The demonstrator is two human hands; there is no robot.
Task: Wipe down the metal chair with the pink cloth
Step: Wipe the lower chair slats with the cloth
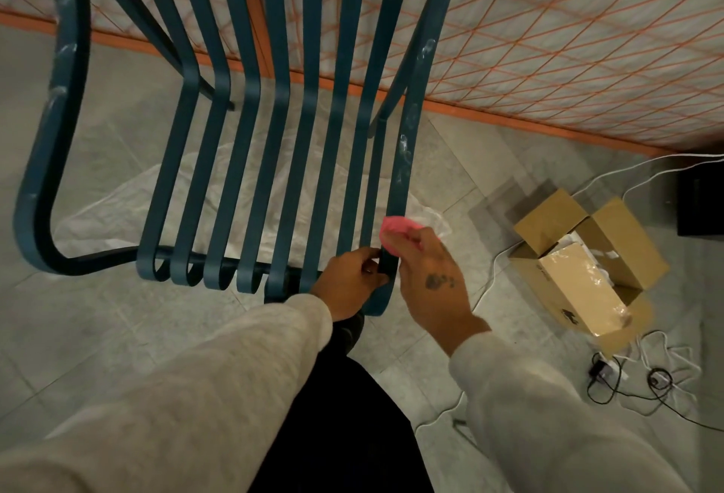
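A blue metal chair with several curved slats fills the upper left and middle of the head view, seen from above. Pale smears mark its right outer slat and left frame. My left hand grips the front end of a slat near the right side. My right hand holds the pink cloth against the rightmost slat, just above its curled front end. Most of the cloth is hidden under my fingers.
A clear plastic sheet lies on the grey tile floor under the chair. An open cardboard box stands to the right, with white and black cables around it. An orange-lined mesh panel runs along the back.
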